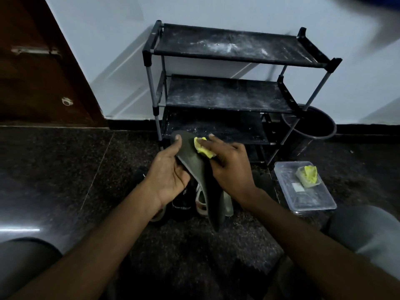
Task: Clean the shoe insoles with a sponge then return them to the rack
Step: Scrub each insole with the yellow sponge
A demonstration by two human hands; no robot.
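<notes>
A dark green insole (195,164) is held up in front of me, toe end pointing away. My left hand (171,169) grips its left edge, thumb on the toe end. My right hand (229,163) presses a yellow sponge (203,148) onto the insole's upper surface near the toe. A second pale insole (229,205) shows behind, lower down. The black three-shelf rack (227,94) stands against the wall, its dusty shelves bare.
Dark shoes (181,201) and a pale sandal (201,201) lie on the floor under my hands. A clear plastic box (303,187) with another yellow sponge (309,173) sits at right. A black bucket (311,124) stands beside the rack. My knees frame the bottom corners.
</notes>
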